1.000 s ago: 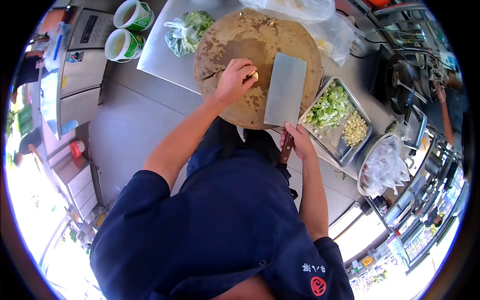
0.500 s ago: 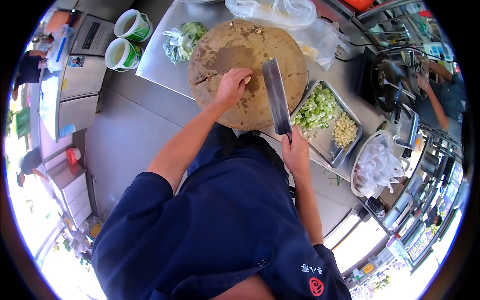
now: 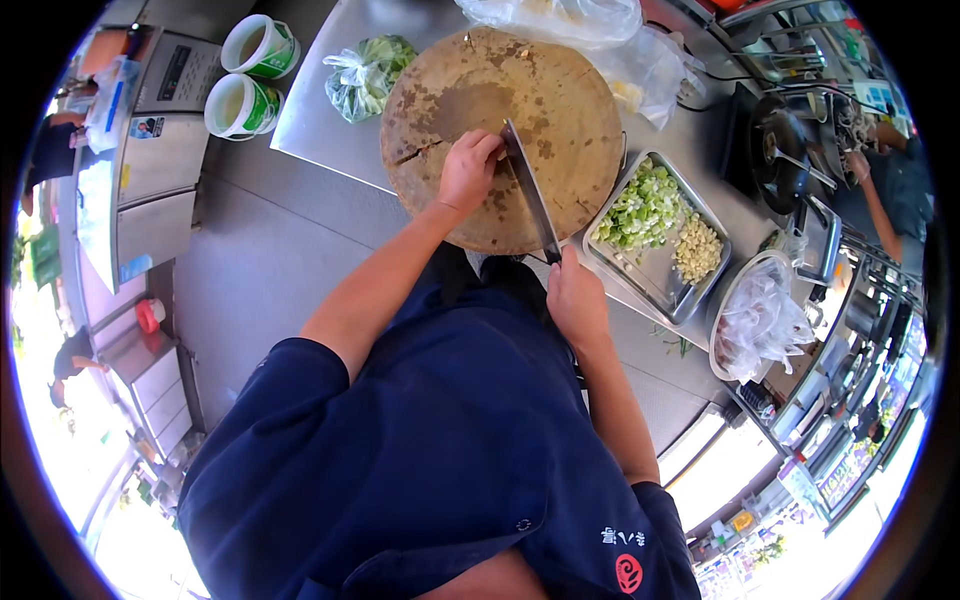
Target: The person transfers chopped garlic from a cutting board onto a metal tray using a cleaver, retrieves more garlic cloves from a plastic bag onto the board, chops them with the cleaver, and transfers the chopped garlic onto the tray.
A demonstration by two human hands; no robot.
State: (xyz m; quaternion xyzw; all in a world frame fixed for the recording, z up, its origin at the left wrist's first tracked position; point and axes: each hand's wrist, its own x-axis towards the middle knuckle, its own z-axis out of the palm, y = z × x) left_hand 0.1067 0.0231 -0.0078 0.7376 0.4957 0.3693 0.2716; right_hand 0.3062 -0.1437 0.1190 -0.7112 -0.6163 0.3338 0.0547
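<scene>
My right hand (image 3: 577, 300) grips the handle of a cleaver (image 3: 530, 190). Its long blade stands edge-down on a round wooden chopping block (image 3: 430, 95), right against the fingers of my left hand (image 3: 468, 172). Those fingers are curled and closed over the block, around a small pale piece of food that they now mostly hide. To the right of the block, a metal tray (image 3: 650, 293) carries chopped green-and-white vegetable (image 3: 642, 208) and a heap of pale chopped bits (image 3: 697, 250) that look like garlic.
A bag of green leaves (image 3: 368, 78) lies left of the block, clear plastic bags (image 3: 560, 20) behind it. A bowl with a plastic bag (image 3: 762, 320) and a black wok (image 3: 778, 155) are at right. Buckets (image 3: 243, 107) stand at left; another person's arm (image 3: 878, 205) shows far right.
The cleaver has swung left from the block's right side and now meets the left fingertips. My right hand moved slightly left. The pale piece, visible before, is now mostly covered.
</scene>
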